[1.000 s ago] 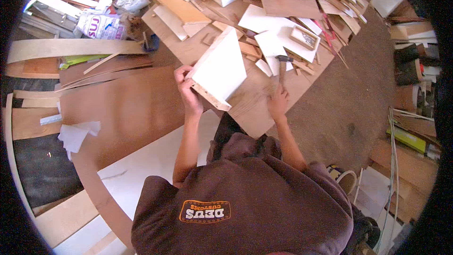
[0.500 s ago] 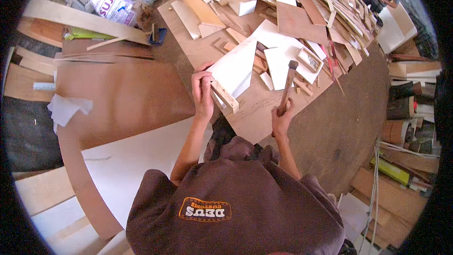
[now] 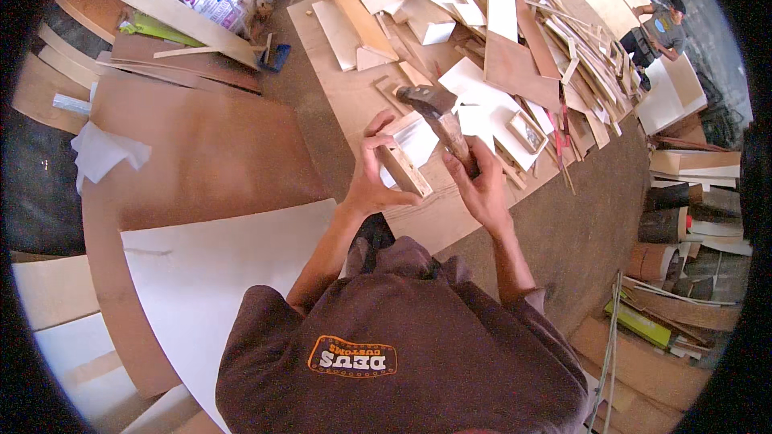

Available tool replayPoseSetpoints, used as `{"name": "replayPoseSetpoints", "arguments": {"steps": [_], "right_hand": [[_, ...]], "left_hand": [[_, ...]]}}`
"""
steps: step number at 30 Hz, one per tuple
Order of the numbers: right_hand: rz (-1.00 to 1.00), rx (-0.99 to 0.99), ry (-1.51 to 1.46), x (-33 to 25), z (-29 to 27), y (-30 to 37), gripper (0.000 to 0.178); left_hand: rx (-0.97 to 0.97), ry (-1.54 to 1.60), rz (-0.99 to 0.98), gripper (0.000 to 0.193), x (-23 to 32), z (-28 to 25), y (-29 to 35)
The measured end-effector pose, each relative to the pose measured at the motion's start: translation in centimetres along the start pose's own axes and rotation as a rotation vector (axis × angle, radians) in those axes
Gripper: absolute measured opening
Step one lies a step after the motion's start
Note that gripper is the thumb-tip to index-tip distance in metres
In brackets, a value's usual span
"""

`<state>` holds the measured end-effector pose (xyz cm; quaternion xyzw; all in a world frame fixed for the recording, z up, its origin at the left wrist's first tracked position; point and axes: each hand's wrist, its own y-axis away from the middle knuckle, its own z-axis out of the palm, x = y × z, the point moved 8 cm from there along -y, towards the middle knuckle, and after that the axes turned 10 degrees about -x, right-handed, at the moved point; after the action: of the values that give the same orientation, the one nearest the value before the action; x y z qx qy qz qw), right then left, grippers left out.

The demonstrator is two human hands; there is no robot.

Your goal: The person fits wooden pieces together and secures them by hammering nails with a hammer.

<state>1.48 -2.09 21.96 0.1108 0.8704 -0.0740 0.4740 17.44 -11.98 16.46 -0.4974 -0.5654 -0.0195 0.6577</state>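
My left hand [image 3: 370,177] grips a white-faced board piece [image 3: 416,143] together with a short wood strip [image 3: 408,174] along its near edge. Its thumb reaches under the strip's near end, and the other fingers curl over the far side. In my right hand [image 3: 485,194] is a hammer [image 3: 452,133], held by its wooden handle. The dark hammer head appears above the board's far end; whether it touches the board cannot be told. Below both hands lies a plywood sheet [image 3: 434,229].
Offcuts [image 3: 503,72] and thin strips pile up beyond my hands. A brown panel [image 3: 209,145] and a white sheet [image 3: 209,273] lie to my left. A blue tool [image 3: 276,57] sits at the upper left. Another person [image 3: 659,28] is at the far right.
The hammer has swung up and left, from well right of the board to over it. My left hand has shifted slightly right and turned the board piece, with its thumb now along the strip.
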Motion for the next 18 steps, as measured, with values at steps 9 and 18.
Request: {"name": "replayPoseSetpoints", "arguments": {"steps": [9,18], "right_hand": [[-0.172,0.089,0.047,0.0,0.3,-0.2,0.028],[-0.060,0.083,0.141,-0.9,-1.5,-0.3,0.040]], "left_hand": [[-0.011,-0.007,0.080,0.104,1.0,1.1,-0.7],[0.008,-0.009,0.039,0.118,-0.5,0.7,-0.1]]}}
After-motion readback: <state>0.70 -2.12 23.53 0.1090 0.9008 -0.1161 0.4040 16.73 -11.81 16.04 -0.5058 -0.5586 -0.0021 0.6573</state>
